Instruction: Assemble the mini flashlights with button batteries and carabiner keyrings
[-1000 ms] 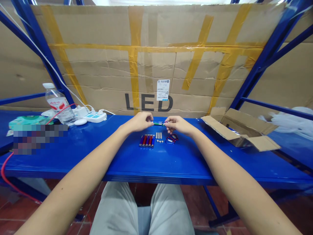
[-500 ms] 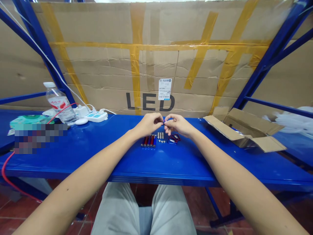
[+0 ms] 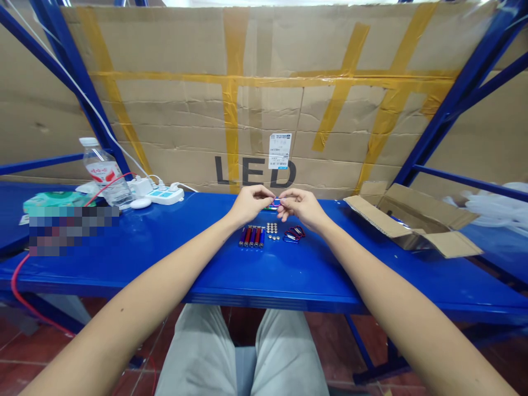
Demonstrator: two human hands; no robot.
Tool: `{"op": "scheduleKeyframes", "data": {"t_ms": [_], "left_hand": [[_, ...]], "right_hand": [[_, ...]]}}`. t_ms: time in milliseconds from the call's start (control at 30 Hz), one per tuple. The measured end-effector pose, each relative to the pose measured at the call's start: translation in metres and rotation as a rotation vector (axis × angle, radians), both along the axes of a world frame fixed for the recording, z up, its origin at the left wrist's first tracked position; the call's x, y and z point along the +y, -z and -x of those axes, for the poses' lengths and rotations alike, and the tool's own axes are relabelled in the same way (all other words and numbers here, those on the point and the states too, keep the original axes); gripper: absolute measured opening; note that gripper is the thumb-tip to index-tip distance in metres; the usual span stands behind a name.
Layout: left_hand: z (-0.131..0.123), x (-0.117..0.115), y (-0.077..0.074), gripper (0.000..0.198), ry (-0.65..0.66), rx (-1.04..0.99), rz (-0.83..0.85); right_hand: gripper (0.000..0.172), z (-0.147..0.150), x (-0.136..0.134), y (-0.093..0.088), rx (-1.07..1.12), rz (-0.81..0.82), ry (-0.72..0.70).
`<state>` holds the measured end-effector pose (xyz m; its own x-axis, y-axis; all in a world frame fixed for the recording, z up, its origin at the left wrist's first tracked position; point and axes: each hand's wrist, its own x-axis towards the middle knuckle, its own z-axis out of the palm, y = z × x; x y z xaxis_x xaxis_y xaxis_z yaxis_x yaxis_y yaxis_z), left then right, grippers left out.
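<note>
Above the back of the blue table [image 3: 144, 264], my left hand [image 3: 252, 204] and my right hand [image 3: 300, 207] nearly meet, both closed in a pinch. Between their fingertips is a small blue carabiner [image 3: 277, 202], gripped from both sides. A green thing [image 3: 270, 209] shows just beneath it, partly hidden by the fingers. In front of the hands lies a row of red and blue metal tubes [image 3: 252, 237]. Small silver button cells [image 3: 272, 227] are set out in rows beside the tubes. Right of these rests a little pile of red and blue carabiners [image 3: 294, 235].
An open cardboard box [image 3: 412, 220] stands at the right. On the left are a water bottle [image 3: 106, 175], a white power strip [image 3: 165, 194] and a green packet [image 3: 51, 202]. A large taped carton [image 3: 185, 121] walls off the back.
Both hands have lifted slightly away from the laid-out parts. The blue carabiner and the green thing now show between and below the fingers. The camera view has shifted a little.
</note>
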<state>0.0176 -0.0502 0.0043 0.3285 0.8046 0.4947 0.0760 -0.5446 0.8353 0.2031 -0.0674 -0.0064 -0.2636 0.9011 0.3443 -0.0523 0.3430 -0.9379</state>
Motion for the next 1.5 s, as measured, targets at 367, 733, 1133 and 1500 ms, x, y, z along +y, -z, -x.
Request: {"op": "scheduleKeyframes", "data": {"t_ms": [367, 733, 1133, 1500], "left_hand": [[-0.006, -0.005, 0.005, 0.011, 0.032, 0.094, -0.075], [-0.005, -0.001, 0.007, 0.008, -0.027, 0.195, -0.257], [0.004, 0.004, 0.002, 0.019, -0.131, 0.208, -0.264], [0.056, 0.042, 0.009, 0.001, -0.339, 0.706, -0.014]], "right_hand": [[0.028, -0.002, 0.000, 0.001, -0.218, -0.038, 0.023], [0.028, -0.003, -0.003, -0.004, -0.258, -0.006, -0.025], [0.011, -0.013, 0.000, -0.003, -0.509, -0.008, 0.116], [0.030, -0.062, 0.014, -0.005, -1.413, 0.347, 0.328]]}}
